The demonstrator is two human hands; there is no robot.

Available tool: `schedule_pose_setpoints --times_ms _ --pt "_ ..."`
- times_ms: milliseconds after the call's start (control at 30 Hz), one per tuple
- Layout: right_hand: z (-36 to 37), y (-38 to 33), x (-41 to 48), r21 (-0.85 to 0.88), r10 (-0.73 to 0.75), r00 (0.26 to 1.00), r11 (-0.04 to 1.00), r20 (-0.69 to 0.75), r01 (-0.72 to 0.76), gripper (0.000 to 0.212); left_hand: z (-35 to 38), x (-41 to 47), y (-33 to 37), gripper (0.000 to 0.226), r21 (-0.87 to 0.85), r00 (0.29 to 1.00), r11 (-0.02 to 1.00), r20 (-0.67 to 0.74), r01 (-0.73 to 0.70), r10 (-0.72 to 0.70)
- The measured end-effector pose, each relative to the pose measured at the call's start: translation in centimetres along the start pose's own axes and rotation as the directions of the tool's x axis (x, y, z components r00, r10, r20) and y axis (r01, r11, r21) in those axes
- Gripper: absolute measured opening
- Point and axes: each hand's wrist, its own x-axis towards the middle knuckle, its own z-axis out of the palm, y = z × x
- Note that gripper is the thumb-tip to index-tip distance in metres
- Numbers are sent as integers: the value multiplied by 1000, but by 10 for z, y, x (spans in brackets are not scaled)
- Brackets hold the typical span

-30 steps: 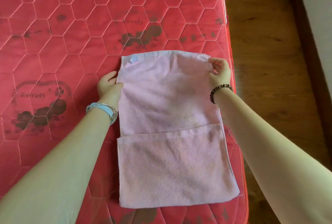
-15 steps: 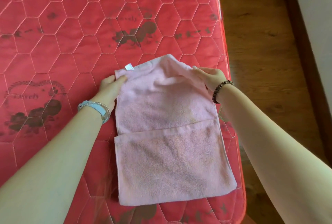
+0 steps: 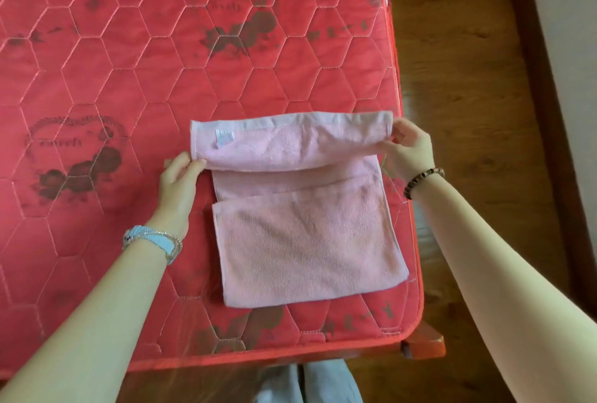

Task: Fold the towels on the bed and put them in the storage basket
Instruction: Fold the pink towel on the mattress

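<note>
A pink towel (image 3: 303,234) is laid on the red quilted mattress (image 3: 129,86) at about 5 o'clock of the bed's visible surface, close to its right edge and its near corner, and the fold into thirds is judged to be in hand: the near third is already laid flat over the middle, while the far third is held raised and turned toward the person, its white label (image 3: 224,138) showing. The far left corner is pinched by the left hand (image 3: 179,183), thumb and fingers closed narrowly on the cloth at 9 o'clock of the towel; the far right corner is gripped likewise by the right hand (image 3: 408,150) at 2 o'clock, fingers curled shut on the hem. What the next move calls for, as judged, is that the raised flap be brought down evenly toward 6 o'clock over the folded part, edges matched and the surface smoothed, before the bundle is lifted. The storage basket is not seen in this view, so its place cannot be told. The mattress is stitched in hexagons and printed with dark floral marks. A wooden floor (image 3: 458,86) is seen at 3 o'clock, a pale wall (image 3: 568,47) beyond it, and a wooden bed frame corner (image 3: 424,346) at 5 o'clock
</note>
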Motion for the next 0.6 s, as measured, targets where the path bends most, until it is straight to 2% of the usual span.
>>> schedule_pose_setpoints --times_ms 100,267,333,433,533,600 --pt "-12 20 -37 -87 5 1000 996 1 -5 35 -8 -41 -19 10 -2 999 999 10 37 -37" --pt "-26 58 -94 -143 51 999 988 0 -50 30 -14 -97 -57 26 -2 984 992 131 124 -123" --pt "-28 76 -110 -147 85 996 986 4 -83 37 -13 -112 -70 24 20 971 986 172 164 -165" --pt "-26 107 -124 -213 159 987 965 10 -153 48 -12 -125 -85 34 29 956 971 173 237 -239" --pt "-25 120 -131 -226 237 970 949 51 -219 46 -8 -129 -91 23 -23 950 959 147 281 -275" --pt "-27 120 -133 -127 282 956 954 83 -271 46 -5 -130 -93 21 11 961 971 140 240 -239"
